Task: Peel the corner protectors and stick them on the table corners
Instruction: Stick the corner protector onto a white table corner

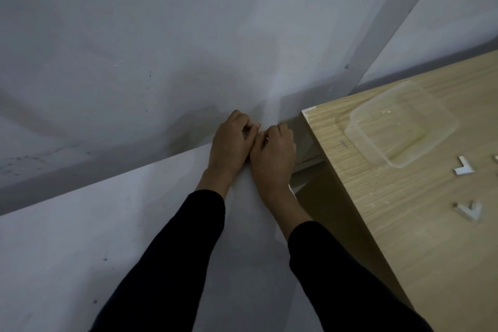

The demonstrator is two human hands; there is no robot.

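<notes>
Pale grey surfaces [107, 35] beside wooden table [404, 237], left hand [231, 145] and right hand [273, 156] touching, fingers [251, 128] curled inward, anything pinched hidden.

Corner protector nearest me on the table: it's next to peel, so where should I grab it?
Probably from above: pinch the corner protector across the outer sides of its two arms, near their joint. It lies low on the table with bare wood all round.

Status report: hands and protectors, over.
Left hand and right hand fingertips together beside the table, pinching a small white piece, mostly hidden. Spare corner protectors loose on it near clear container. Nothing in the way.
</notes>
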